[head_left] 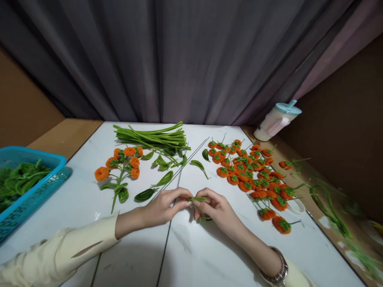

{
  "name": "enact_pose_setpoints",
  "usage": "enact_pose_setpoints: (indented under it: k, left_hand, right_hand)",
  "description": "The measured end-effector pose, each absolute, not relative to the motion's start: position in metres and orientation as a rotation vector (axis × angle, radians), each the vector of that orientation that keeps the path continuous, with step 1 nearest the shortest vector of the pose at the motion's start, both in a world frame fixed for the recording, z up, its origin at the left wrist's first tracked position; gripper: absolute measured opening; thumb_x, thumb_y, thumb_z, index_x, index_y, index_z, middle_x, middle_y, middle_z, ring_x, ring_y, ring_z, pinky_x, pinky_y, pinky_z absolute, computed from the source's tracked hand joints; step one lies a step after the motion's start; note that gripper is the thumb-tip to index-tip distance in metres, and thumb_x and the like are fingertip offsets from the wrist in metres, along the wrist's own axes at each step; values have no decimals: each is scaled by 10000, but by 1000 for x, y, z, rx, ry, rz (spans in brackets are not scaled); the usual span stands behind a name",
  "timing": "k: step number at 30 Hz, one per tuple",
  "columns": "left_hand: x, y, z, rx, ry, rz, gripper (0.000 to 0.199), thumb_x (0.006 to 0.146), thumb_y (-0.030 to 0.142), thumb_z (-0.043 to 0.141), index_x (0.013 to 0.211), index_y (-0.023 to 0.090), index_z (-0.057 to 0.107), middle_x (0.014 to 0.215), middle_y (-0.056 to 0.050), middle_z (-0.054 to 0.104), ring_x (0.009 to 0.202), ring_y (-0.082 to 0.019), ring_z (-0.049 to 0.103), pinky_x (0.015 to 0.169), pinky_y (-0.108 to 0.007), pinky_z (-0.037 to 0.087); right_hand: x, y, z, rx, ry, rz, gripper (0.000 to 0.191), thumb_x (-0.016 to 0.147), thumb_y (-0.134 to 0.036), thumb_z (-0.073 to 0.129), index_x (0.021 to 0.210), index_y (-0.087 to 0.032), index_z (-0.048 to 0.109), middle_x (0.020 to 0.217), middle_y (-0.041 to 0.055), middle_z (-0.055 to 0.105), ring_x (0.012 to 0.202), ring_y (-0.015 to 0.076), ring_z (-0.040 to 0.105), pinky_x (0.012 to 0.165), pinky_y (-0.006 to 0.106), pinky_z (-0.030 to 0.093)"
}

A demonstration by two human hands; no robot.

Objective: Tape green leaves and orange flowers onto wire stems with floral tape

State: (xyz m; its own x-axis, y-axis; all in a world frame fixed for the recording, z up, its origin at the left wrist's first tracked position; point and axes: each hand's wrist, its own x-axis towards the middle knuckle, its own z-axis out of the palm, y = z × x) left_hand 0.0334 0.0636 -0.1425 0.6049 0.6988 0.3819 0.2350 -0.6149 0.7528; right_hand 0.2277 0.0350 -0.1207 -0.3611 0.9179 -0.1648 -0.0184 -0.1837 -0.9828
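Observation:
My left hand (170,205) and my right hand (214,207) meet at the middle of the white tabletop. A short green pipe-cleaner piece (199,198) is pinched between the fingertips of both. Something partly hidden shows under my right hand; I cannot make it out. Dark green pipe-cleaner leaves (145,195) lie beside my left hand, with a lighter leaf (165,178) behind them. Farther left lies a pipe-cleaner branch (121,177) bearing several orange pumpkin-shaped balls and green leaves. Another curved leaf (200,165) rests beyond my hands.
A bundle of green pipe-cleaner stems (152,137) lies at the back. Many orange pumpkin-like pieces (245,175) with wire stems cover the right side, near a white ring (296,206). A blue basket (44,195) of leaves stands left. A lidded cup (275,121) stands back right.

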Motion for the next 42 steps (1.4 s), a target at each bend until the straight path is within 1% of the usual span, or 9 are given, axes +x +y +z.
enact_pose_setpoints:
  k: [3,8,14,17,19,23,28,35,42]
  left_hand:
    - [34,63,-143,2111,748,907,116,892,167,524,979,156,599,861,-41,693,742,-125,655,668,-192,516]
    - [34,62,-147,2221,737,1062,114,911,170,504,995,143,576,845,-56,687,732,-134,662,666,-204,533]
    - [33,62,-150,2421,718,1224,118,931,157,480,1029,141,545,849,-65,678,751,-141,662,709,-224,542]
    - [33,63,-149,2411,819,1208,105,932,168,478,1010,144,544,836,-60,671,734,-139,656,699,-230,542]
    - [34,63,-149,2394,858,1160,97,929,172,480,996,147,545,815,-50,664,709,-134,649,673,-226,539]
    - [35,64,-149,2361,874,1094,93,918,167,489,995,151,540,805,-40,660,684,-126,644,630,-210,528]
    - [35,63,-150,2385,832,1103,100,921,162,476,1006,154,528,814,-48,657,687,-132,639,634,-221,529]
    - [33,64,-152,2454,779,1141,133,909,133,489,1039,151,502,850,-65,664,727,-150,652,666,-241,539]
    - [34,63,-149,2534,743,1155,139,917,130,454,1046,152,501,828,-64,673,735,-163,668,664,-253,548]
  right_hand:
    - [227,35,-121,-1114,-1335,1644,258,816,-415,643,792,-171,561,595,-6,640,532,109,539,533,234,402]
    - [228,35,-123,-1138,-1299,1650,286,783,-434,678,794,-167,578,650,-1,635,546,93,498,531,225,387]
    - [228,36,-121,-1153,-1270,1667,301,805,-451,656,794,-168,554,625,7,644,525,89,490,508,221,342]
    - [228,35,-118,-1140,-1263,1664,305,819,-455,641,777,-174,531,628,6,644,524,92,509,481,216,302]
    - [228,35,-118,-1090,-1249,1674,297,830,-454,630,787,-182,517,589,-14,623,510,96,522,473,217,292]
    - [228,37,-122,-1041,-1210,1674,283,821,-434,652,795,-182,526,513,-59,558,434,74,475,467,214,315]
    - [229,37,-124,-1051,-1130,1695,305,762,-410,719,858,-177,547,614,-42,603,489,83,542,490,213,376]
    - [225,34,-122,-1085,-1068,1670,384,742,-383,743,831,-215,409,634,-59,633,503,80,557,524,208,403]
    - [222,35,-123,-1129,-1059,1638,454,718,-404,747,851,-236,347,611,-81,619,461,76,509,472,197,369]
